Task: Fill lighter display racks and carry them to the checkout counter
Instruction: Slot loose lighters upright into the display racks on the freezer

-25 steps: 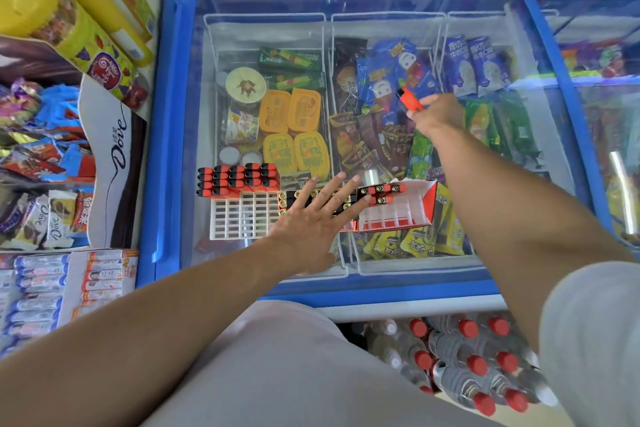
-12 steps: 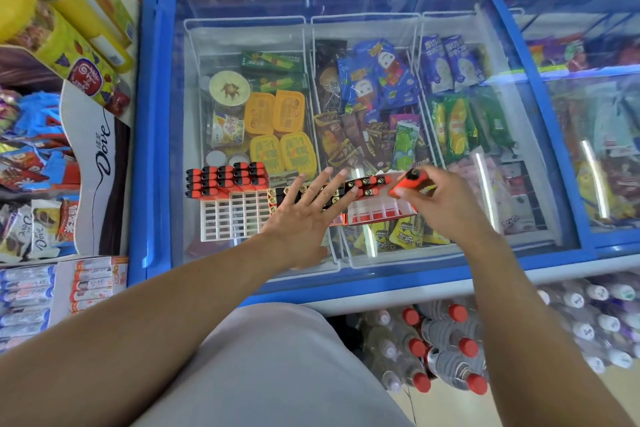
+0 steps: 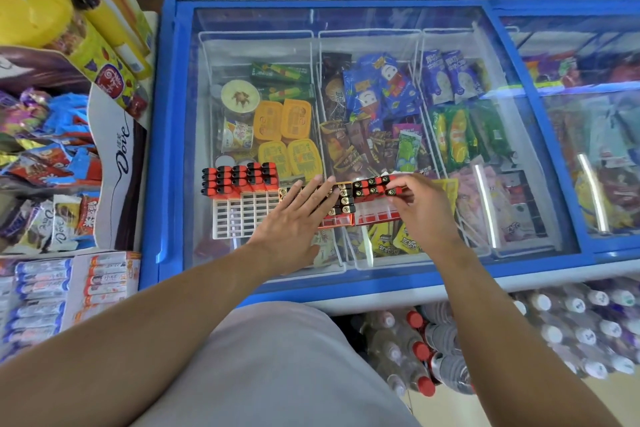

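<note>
Head view over a blue chest freezer [image 3: 162,136] whose glass lid carries two lighter display racks. The white rack [image 3: 239,215], centre-left, holds red-and-black lighters [image 3: 239,177] in its upper rows only; its lower slots stand empty. The red rack [image 3: 375,215], centre, is judged roughly half filled. The left hand [image 3: 294,219] lies flat, fingers spread, on the lighters between the racks. The right hand [image 3: 424,212] pinches one lighter [image 3: 393,192] at the red rack's top row. Filling remains unfinished; carrying to the checkout has not begun. Legible at left: "Dove" on a white carton [image 3: 119,156].
</note>
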Motion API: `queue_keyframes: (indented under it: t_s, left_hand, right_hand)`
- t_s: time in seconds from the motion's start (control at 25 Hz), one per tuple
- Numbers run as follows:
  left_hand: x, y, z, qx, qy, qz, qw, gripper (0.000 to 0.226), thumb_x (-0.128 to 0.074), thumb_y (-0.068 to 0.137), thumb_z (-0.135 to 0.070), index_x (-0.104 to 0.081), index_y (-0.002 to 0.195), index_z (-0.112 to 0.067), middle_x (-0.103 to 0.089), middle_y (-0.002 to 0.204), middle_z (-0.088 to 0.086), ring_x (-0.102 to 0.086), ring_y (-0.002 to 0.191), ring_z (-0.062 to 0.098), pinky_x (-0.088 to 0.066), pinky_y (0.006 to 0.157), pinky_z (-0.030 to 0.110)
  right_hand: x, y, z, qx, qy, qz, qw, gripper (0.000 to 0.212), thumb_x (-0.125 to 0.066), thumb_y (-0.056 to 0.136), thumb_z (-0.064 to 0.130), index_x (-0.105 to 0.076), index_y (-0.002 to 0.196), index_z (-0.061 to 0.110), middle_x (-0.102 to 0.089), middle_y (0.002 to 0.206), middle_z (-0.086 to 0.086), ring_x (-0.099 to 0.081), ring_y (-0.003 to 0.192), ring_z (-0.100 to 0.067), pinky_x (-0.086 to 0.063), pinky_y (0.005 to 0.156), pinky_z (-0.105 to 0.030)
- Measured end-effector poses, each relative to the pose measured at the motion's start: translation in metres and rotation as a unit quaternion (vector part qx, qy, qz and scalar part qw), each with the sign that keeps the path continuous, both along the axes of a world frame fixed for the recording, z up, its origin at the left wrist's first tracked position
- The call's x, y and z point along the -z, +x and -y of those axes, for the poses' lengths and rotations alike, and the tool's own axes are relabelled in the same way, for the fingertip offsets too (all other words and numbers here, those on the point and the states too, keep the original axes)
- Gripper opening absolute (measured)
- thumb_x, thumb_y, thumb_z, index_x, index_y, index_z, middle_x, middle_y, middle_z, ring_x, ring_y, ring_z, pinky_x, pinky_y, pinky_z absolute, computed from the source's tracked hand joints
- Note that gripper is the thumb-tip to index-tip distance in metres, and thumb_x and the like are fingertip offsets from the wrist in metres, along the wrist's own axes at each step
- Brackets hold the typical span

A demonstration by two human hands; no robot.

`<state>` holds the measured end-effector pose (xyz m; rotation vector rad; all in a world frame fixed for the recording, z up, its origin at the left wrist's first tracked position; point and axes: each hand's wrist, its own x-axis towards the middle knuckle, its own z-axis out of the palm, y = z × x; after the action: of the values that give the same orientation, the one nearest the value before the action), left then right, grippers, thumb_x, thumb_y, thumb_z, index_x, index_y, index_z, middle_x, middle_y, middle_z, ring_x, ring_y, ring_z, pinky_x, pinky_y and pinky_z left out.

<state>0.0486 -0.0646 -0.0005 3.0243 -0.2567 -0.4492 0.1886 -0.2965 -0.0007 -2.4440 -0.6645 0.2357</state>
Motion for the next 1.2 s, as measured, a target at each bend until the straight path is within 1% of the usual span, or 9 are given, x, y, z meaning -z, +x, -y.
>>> queue_keyframes:
  t_s: [0.08,0.2,0.28,0.44,0.52,0.68,0.84,1.0,1.2]
  left_hand:
    - [0.000,-0.005,-0.001,-0.011,-0.011,-0.001,1.000,0.097,-0.050,0.098,-0.047,0.018,0.159,-0.015,0.032,0.163,0.005,0.033,0.149,0.023,0.016,0.124,0.043]
    - [0.001,-0.010,-0.002,-0.025,-0.033,0.004,0.999,0.097,-0.052,0.098,-0.046,0.017,0.159,-0.016,0.031,0.164,0.004,0.034,0.149,0.022,0.017,0.123,0.041]
    - [0.001,-0.012,-0.004,-0.030,-0.045,0.003,0.999,0.096,-0.052,0.098,-0.046,0.016,0.160,-0.017,0.030,0.164,0.003,0.033,0.149,0.021,0.017,0.123,0.040]
    - [-0.001,-0.014,-0.005,-0.041,-0.065,-0.004,0.997,0.096,-0.053,0.098,-0.045,0.017,0.160,-0.019,0.031,0.163,0.001,0.033,0.149,0.021,0.023,0.120,0.038]
    - [-0.001,-0.015,-0.005,-0.042,-0.067,-0.011,0.997,0.099,-0.054,0.097,-0.047,0.019,0.159,-0.020,0.032,0.163,0.000,0.034,0.149,0.022,0.025,0.118,0.038]
    - [-0.002,-0.016,-0.007,-0.033,-0.060,-0.024,0.997,0.101,-0.053,0.097,-0.047,0.023,0.157,-0.020,0.035,0.161,0.002,0.034,0.148,0.024,0.022,0.120,0.042]
    - [-0.004,-0.017,-0.008,-0.027,-0.056,-0.035,0.997,0.101,-0.054,0.098,-0.043,0.025,0.156,-0.019,0.037,0.161,0.003,0.035,0.147,0.025,0.017,0.123,0.045]
    - [-0.004,-0.016,-0.009,-0.026,-0.054,-0.036,0.998,0.102,-0.055,0.098,-0.041,0.026,0.156,-0.019,0.037,0.160,0.004,0.035,0.147,0.026,0.017,0.123,0.045]
    - [-0.003,-0.016,-0.009,-0.029,-0.049,-0.038,0.998,0.104,-0.056,0.096,-0.043,0.026,0.156,-0.021,0.037,0.160,0.003,0.035,0.148,0.026,0.020,0.121,0.044]
  right_hand:
    - [-0.002,-0.003,-0.001,0.023,0.015,-0.002,1.000,0.027,-0.078,0.085,0.012,-0.068,0.109,0.020,-0.069,0.108,0.006,-0.066,0.091,-0.008,-0.057,0.084,-0.028]
    - [-0.006,-0.005,-0.004,0.048,0.016,-0.009,0.999,0.027,-0.078,0.085,0.012,-0.069,0.108,0.019,-0.068,0.103,0.007,-0.065,0.087,-0.005,-0.049,0.078,-0.012]
    - [-0.008,-0.006,-0.005,0.052,0.015,0.002,0.999,0.026,-0.078,0.084,0.011,-0.069,0.107,0.016,-0.068,0.102,0.005,-0.064,0.085,-0.005,-0.045,0.076,-0.008]
    - [-0.007,-0.006,-0.003,0.056,0.019,0.009,0.998,0.025,-0.076,0.085,0.008,-0.070,0.108,0.015,-0.071,0.104,0.003,-0.067,0.090,-0.007,-0.057,0.084,-0.024]
    - [-0.006,-0.006,-0.003,0.067,0.009,0.000,0.998,0.026,-0.074,0.086,0.007,-0.071,0.110,0.016,-0.073,0.105,0.002,-0.068,0.092,-0.008,-0.058,0.087,-0.030]
    - [-0.008,-0.008,-0.009,0.082,-0.003,-0.011,0.997,0.027,-0.071,0.089,0.004,-0.072,0.112,0.018,-0.075,0.104,0.003,-0.069,0.092,-0.009,-0.057,0.086,-0.029]
    - [-0.010,-0.009,-0.010,0.079,-0.033,0.001,0.996,0.025,-0.073,0.089,0.011,-0.072,0.112,0.020,-0.076,0.102,0.002,-0.070,0.092,-0.012,-0.058,0.084,-0.033]
    - [-0.008,-0.008,-0.010,0.084,-0.066,0.014,0.994,0.025,-0.073,0.089,0.017,-0.070,0.113,0.023,-0.076,0.102,0.003,-0.072,0.086,-0.013,-0.061,0.078,-0.038]
    - [-0.008,-0.007,-0.010,0.086,-0.094,0.021,0.992,0.023,-0.075,0.089,0.022,-0.070,0.111,0.025,-0.076,0.100,0.006,-0.071,0.083,-0.011,-0.061,0.073,-0.036]
